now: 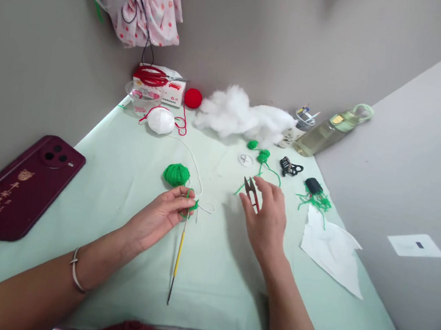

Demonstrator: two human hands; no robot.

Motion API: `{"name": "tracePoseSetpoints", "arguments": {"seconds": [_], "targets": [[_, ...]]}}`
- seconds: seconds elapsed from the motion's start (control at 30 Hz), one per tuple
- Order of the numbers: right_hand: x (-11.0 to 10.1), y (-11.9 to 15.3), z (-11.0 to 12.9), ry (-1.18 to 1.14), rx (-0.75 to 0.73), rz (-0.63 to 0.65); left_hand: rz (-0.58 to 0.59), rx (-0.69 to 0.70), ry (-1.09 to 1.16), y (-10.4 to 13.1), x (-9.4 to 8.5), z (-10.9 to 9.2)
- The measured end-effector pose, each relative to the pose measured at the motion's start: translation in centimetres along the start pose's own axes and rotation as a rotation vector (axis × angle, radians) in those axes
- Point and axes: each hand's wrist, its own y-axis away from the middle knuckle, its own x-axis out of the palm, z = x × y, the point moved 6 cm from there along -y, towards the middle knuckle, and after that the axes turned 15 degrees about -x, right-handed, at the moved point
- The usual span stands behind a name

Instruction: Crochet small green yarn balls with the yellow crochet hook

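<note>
My left hand [167, 207] pinches a small green crochet piece [194, 205] between thumb and fingers. From the piece a crochet hook [178, 253] with a yellow grip hangs down toward me. A loose white yarn end loops out to the right of the piece. Just behind this hand lies a ball of green yarn [176, 175]. My right hand [268, 220] holds a pair of thread snips [251, 193] with red handles, their dark blades apart and pointing away from me. The snips are apart from the crochet piece.
At the back are white stuffing [245, 116], white yarn [161, 120], red yarn [193, 98], red scissors [151, 76] and a bottle [330, 129]. Small green balls [263, 156], a black hair clip [290, 168] and paper [330, 249] lie right. A maroon phone [16, 188] is left.
</note>
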Motion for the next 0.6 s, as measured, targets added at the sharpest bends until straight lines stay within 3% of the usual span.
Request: {"name": "tracePoseSetpoints", "arguments": {"seconds": [0.1,0.23,0.3,0.47,0.6], "targets": [[0.8,0.9,4.7,0.009,-0.429,0.096,0.000,-0.002,0.022,0.1,0.0,-0.1],[2.5,3.1,11.2,-0.080,-0.810,0.260,-0.003,-0.018,0.041,0.1,-0.1,0.1],[3.0,3.6,12.8,-0.058,-0.922,0.264,0.003,-0.023,0.046,0.1,-0.2,0.3],[3.3,3.0,12.8,-0.049,-0.939,0.200,0.026,-0.038,0.028,0.2,0.0,0.5],[1.9,2.2,11.9,-0.214,-0.740,0.125,0.033,0.006,0.002,0.9,0.6,-0.2]]}}
